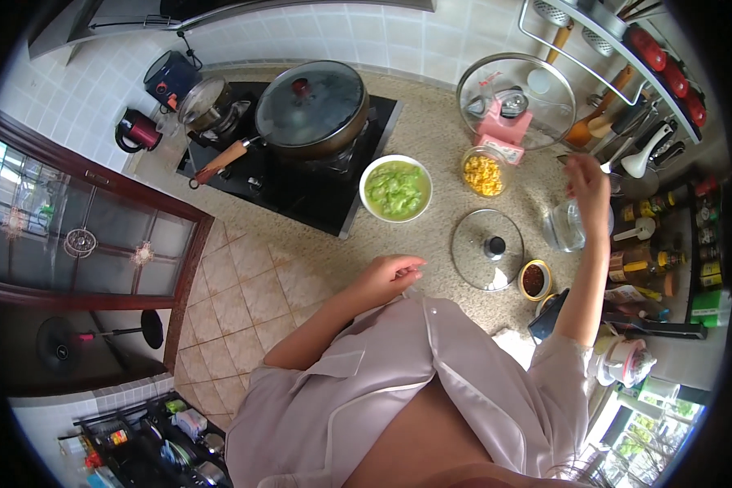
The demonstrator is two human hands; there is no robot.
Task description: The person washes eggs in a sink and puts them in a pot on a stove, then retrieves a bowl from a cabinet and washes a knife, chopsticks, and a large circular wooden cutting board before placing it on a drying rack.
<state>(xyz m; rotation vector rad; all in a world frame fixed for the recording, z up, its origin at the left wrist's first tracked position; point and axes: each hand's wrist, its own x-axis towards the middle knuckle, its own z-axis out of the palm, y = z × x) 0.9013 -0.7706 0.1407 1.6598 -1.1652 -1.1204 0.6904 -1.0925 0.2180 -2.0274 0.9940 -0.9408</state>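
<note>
My left hand point(393, 279) hovers at the front edge of the stone counter, fingers loosely bent with nothing in them. Ahead of it stands a white bowl point(396, 188) of chopped green vegetable in liquid. My right hand point(588, 186) is raised over a clear glass container point(566, 226), close to the hanging utensils; its fingers are bent and hide whatever may be between them. A glass lid with a black knob point(494, 249) lies flat between my hands. Beyond it is a glass bowl of yellow crumbly food point(483, 174). A small cup of dark red flakes point(535, 280) sits nearer my right forearm.
A lidded pan point(312, 110) with a wooden handle point(219, 163) sticking out stands on the black gas hob point(305, 189), beside a smaller lidded pot point(205, 105). A large glass lid point(516, 100) leans upright behind a pink holder point(504, 127). Utensils point(643, 152) and seasoning bottles point(646, 262) line the right.
</note>
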